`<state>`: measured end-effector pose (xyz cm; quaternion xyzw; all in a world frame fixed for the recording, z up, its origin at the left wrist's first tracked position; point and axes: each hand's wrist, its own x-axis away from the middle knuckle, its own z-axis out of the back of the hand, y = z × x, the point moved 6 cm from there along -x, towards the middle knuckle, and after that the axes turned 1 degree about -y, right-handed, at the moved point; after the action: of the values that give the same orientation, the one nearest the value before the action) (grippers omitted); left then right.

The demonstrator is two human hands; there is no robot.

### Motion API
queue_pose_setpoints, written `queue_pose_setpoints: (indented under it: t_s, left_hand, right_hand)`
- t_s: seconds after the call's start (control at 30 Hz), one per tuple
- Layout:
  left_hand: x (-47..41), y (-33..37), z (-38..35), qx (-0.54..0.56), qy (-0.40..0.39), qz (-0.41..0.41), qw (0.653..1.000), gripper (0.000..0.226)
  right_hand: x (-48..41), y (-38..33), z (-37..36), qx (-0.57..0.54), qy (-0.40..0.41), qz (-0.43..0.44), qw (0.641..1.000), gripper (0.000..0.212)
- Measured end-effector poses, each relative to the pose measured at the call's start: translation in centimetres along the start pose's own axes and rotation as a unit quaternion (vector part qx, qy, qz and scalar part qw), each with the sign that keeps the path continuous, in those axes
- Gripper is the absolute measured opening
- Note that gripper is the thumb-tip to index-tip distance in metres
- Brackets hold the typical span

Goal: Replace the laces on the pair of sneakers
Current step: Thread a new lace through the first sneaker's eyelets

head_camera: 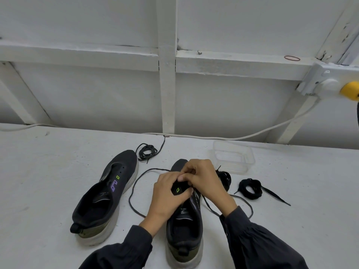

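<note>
The white table (pixel 58 162) is carrying everything. On it the left sneaker (pixel 108 195) is lying with bare eyelets, no lace in it. The right sneaker (pixel 184 230) is standing just beside it, directly under both hands.

The left hand (pixel 165 197) is gripping the upper of this shoe near the eyelets, with its fingers curled around it. The right hand (pixel 204 179) is bending its fingers tightly over the same place and, as it seems, pinching the thin lace (pixel 136 183). This lace is looping out on both sides of the shoe.

I judge that the person is working the lace through the eyelets of the right sneaker. Whether it is going in or coming out I cannot tell.

The next move is asking for a firm hold on the lace tip and a steady shoe.

A clear container (pixel 233 156), a flat lace bundle (pixel 250 188) and a coiled lace (pixel 146 151) are waiting near.
</note>
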<state>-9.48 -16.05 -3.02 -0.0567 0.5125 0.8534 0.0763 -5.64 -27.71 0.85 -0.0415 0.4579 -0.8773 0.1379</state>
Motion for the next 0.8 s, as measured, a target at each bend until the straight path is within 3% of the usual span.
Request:
queue_pose_setpoints:
  t_s: [0.13,0.23,0.4,0.5,0.8]
  left_hand:
    - [-0.1,0.0,-0.2,-0.033,-0.008,-0.008,0.999,0.050]
    - [-0.4,-0.1,-0.2,-0.050,-0.015,-0.007,0.999,0.037]
    - [-1.5,0.7,0.6,0.041,0.004,-0.028,0.999,0.027]
    - [-2.2,0.5,-0.1,0.108,-0.019,0.008,0.994,0.022]
    - [-2.3,-1.1,-1.3,0.092,-0.011,0.044,0.995,0.027]
  right_hand:
    - [0.0,-0.3,0.9,-0.111,0.036,-0.009,0.993,0.022]
    - [0.2,-0.5,1.0,-0.151,0.034,-0.009,0.988,0.022]
    - [0.0,-0.5,1.5,-0.110,0.030,-0.005,0.993,0.013]
    - [-0.1,-0.8,1.6,-0.071,0.035,0.008,0.997,0.016]
    - [0.2,-1.0,1.3,-0.115,0.065,0.025,0.991,0.023]
